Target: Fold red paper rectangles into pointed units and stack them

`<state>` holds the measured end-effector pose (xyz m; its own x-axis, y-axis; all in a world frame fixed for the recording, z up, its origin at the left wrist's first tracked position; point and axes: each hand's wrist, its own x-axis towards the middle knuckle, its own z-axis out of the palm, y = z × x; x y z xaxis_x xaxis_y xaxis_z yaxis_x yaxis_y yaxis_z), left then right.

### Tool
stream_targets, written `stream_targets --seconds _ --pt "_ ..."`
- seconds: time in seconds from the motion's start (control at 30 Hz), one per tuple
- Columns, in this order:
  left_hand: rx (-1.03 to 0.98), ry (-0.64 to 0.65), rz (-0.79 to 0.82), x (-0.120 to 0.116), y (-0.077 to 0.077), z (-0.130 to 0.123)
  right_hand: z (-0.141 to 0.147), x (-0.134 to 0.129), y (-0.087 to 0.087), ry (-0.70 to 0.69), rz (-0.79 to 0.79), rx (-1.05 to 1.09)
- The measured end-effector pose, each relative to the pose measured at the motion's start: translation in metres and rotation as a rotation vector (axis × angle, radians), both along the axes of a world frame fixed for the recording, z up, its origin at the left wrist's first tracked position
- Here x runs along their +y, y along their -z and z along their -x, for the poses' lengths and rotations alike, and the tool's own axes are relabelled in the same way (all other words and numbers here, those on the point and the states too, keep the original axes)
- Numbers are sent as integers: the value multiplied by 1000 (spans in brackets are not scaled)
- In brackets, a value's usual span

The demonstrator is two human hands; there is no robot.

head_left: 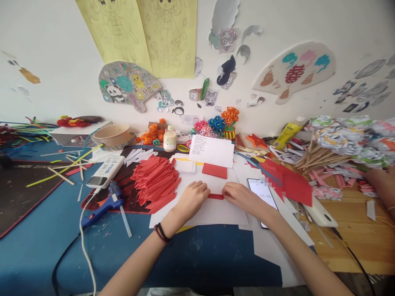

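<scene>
Between my two hands a narrow folded red paper strip (pixel 216 196) lies low over white sheets (pixel 205 213). My left hand (pixel 195 198) is closed on its left end, and my right hand (pixel 236 195) pinches the right end. Just beyond the strip rests a flat red paper rectangle (pixel 214 170). A big heap of folded red paper pieces (pixel 156 183) is to the left of my left hand. Behind the rectangle stands a white card with handwriting (pixel 211 150).
A blue glue gun (pixel 103 209) and a power strip (pixel 105 172) with cables lie at the left. A phone (pixel 262 199) is beside my right forearm, near red sheets (pixel 293 181). Another person's hand (pixel 382 185) shows at the right edge, by wooden sticks (pixel 324 152).
</scene>
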<state>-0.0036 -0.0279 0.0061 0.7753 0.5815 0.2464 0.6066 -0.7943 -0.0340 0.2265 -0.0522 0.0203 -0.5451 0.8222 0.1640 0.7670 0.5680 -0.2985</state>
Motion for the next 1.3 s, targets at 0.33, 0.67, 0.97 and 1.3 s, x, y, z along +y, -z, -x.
stream_targets --seconds 0.33,0.67,0.97,1.3 --pt "181 218 -225 -13 1 -1 9 -23 27 17 -456 -126" --pt "222 133 -177 -6 -6 -9 32 -15 25 32 -437 -193" --pt "230 159 -172 -14 -8 -9 34 -21 30 9 -562 -223" --pt "123 19 17 -16 -10 12 29 -42 32 123 -387 -66"
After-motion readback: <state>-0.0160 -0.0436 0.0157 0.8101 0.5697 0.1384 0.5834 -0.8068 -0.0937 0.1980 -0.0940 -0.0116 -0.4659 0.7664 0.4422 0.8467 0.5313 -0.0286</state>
